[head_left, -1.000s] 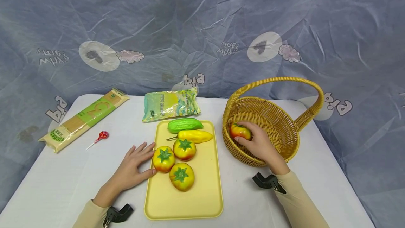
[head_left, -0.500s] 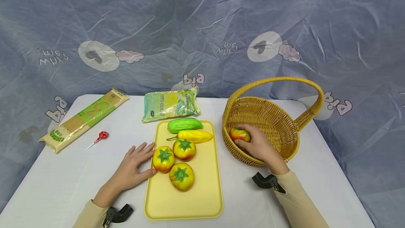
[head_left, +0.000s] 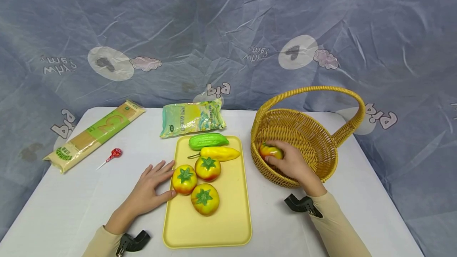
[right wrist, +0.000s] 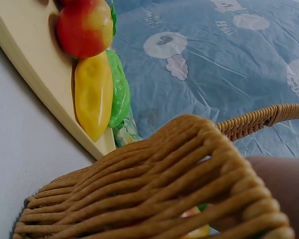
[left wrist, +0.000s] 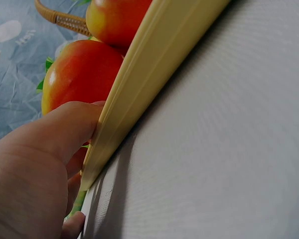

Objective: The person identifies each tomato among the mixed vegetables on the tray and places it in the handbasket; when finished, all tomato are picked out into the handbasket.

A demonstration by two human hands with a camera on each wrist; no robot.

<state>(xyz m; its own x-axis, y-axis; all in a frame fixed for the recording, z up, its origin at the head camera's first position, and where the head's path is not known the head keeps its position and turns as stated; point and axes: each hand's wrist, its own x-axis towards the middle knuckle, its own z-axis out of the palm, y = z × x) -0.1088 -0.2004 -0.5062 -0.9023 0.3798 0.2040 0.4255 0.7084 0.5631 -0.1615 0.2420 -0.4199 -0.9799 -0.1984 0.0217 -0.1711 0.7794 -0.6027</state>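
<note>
In the head view my right hand (head_left: 290,162) reaches into a wicker basket (head_left: 296,124). Its thumb and fingers hold a yellow-red tomato (head_left: 268,152) against the basket's left inner side. The right wrist view shows mostly the basket's woven wall (right wrist: 139,184), which hides much of that hand and tomato. My left hand (head_left: 151,187) rests with spread fingers at the left edge of a yellow tray (head_left: 225,225). Its thumb lies over the tray rim (left wrist: 134,89), close to a tomato (left wrist: 82,74). Three tomatoes with green star-shaped tops lie on the tray, one of them the front tomato (head_left: 205,199).
A yellow pepper (head_left: 221,154) and a green bumpy gourd (head_left: 208,141) lie at the tray's far end. Behind them is a green-yellow packet (head_left: 192,118). At left are a long noodle-like pack (head_left: 96,134) and a red lollipop (head_left: 116,153). The basket's tall handle (head_left: 314,89) arches above it.
The tomato in my right hand has shifted very slightly within the basket, staying at its left side. My left hand and the tray stay in place.
</note>
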